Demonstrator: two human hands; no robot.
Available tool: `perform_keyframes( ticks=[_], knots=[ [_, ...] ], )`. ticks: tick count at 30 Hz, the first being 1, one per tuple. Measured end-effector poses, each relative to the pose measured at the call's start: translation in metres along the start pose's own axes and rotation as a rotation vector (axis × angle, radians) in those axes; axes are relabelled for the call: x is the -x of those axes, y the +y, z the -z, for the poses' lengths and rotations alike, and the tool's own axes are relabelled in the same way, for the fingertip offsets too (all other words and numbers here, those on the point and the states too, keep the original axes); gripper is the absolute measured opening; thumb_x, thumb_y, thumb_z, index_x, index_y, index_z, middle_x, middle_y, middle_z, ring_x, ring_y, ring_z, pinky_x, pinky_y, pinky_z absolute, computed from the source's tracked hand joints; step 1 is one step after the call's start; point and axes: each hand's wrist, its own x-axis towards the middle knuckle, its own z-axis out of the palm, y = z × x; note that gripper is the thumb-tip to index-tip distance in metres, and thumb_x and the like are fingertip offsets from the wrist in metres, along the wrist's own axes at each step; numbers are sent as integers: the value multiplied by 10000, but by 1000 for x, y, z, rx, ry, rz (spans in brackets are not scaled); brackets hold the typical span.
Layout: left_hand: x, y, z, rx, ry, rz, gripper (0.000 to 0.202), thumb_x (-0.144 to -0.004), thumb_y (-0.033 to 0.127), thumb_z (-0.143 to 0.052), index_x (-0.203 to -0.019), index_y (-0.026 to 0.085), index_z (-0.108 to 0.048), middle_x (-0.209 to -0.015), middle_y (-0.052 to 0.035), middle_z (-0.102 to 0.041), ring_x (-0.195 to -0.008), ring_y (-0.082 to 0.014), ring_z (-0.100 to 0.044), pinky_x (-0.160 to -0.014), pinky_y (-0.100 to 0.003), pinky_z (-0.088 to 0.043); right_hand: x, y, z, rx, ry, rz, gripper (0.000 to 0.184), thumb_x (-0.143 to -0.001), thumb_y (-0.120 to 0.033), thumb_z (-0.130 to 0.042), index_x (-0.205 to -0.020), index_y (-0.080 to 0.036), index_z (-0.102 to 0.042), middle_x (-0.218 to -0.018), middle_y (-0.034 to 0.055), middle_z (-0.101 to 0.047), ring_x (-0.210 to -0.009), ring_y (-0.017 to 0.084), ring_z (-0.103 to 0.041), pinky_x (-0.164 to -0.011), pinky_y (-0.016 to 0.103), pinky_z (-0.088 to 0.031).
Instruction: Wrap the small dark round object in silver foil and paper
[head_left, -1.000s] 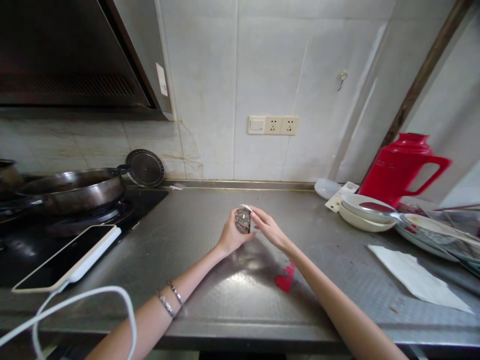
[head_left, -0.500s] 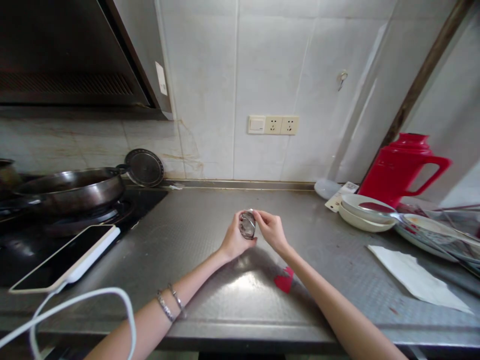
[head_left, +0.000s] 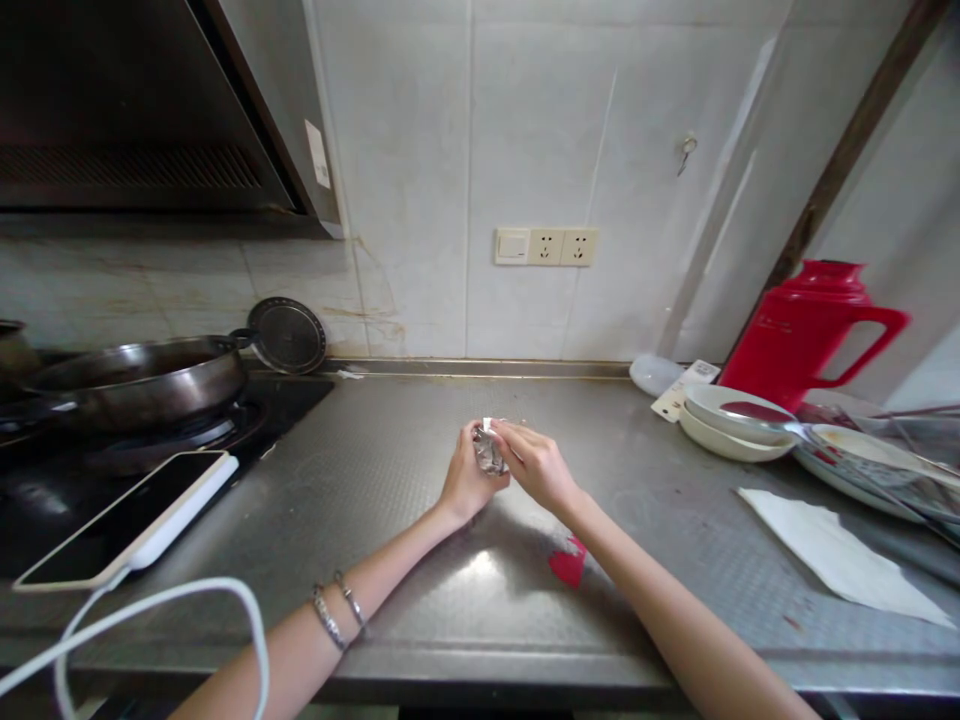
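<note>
Steel countertop (head_left: pixel 390 415) – finely patterned, streaked with glare. Left hand (head_left: pixel 463 482) curled round silvery object; its far fingers hidden. Right hand (head_left: pixel 534 462) laid over object's right side, fingers bent; whether anything is gripped there cannot be told. Silvery object (head_left: pixel 487 460) held over mid-counter, rounded, shiny, crinkled-looking – material unclear, glinting face turned toward camera, long axis not made out. White scrap (head_left: pixel 487 424) partly covered by right fingertips.
</note>
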Motion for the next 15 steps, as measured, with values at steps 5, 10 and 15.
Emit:
perform_keyframes(
  ticks=[5, 10, 15],
  knots=[
    [-2, -1, 0, 14, 59, 12, 703, -558, 221, -785, -1143, 196, -395, -1092, -98, -602, -979, -224, -597, -868, -390, -466, 0, -7, -1, 62, 38, 147, 259, -933, -158, -453, -1119, -164, -633, -1088, 99, -703, -1068, 206, -645, -922, 339, -549],
    [-6, -2, 4, 31, 74, 24, 771, -557, 234, -788, -1191, 197, -350, -1092, -98, -592, -983, -229, -599, -869, -390, -465, 0, -8, 4, 19, 63, 232, 283, -919, -127, -467, -1162, -175, -604, -1086, 93, -704, -1076, 192, -639, -916, 333, -553],
    [-6, 0, 6, -42, 41, -23, 755, -591, 184, -749, -1222, 198, -335, -1166, -101, -557, -1035, -223, -579, -903, -385, -455, -5, 6, 15, 64, 219, 142, 285, -922, -131, -458, -1158, -176, -611, -1118, 106, -689, -1078, 207, -636, -926, 360, -537]
  ],
)
